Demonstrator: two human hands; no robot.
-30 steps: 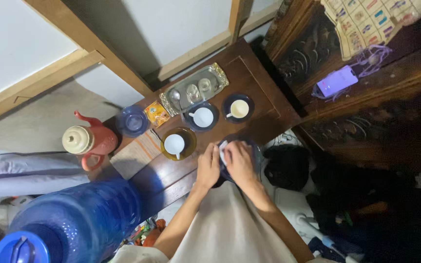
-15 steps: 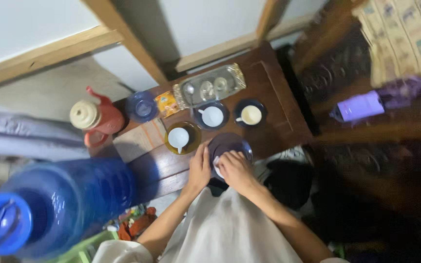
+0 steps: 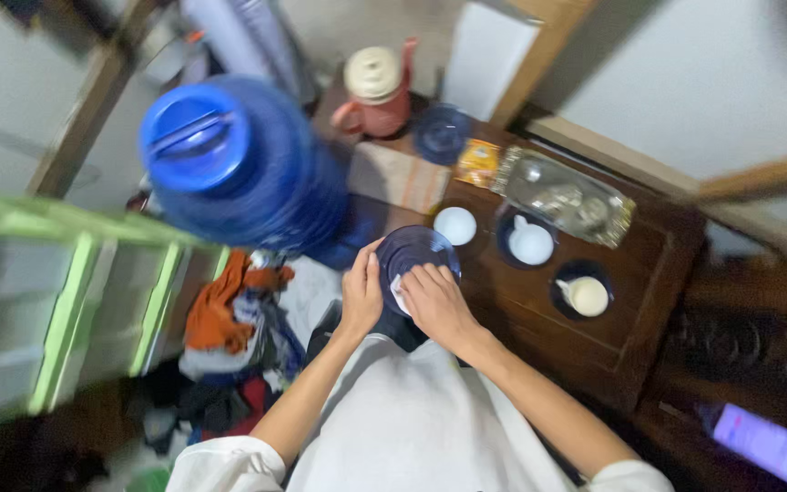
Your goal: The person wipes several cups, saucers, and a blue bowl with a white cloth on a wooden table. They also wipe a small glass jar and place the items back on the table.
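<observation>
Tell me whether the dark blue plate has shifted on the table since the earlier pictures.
Cannot tell: the camera swung. The dark blue plate is between both hands at the table's near edge, beside the white cup, as before.

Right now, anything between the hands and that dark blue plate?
Nothing visible. The left hand grips the edge of the dark blue plate, and the right hand presses a white cloth onto its face. That cloth is the only layer between.

dark blue plate [image 3: 416,251], white cloth [image 3: 397,293], bright blue water jug [image 3: 239,164], terracotta-red kettle [image 3: 377,91] with cream lid.

orange sachet [image 3: 478,162] beside tray, lit purple phone screen [image 3: 764,445]
</observation>
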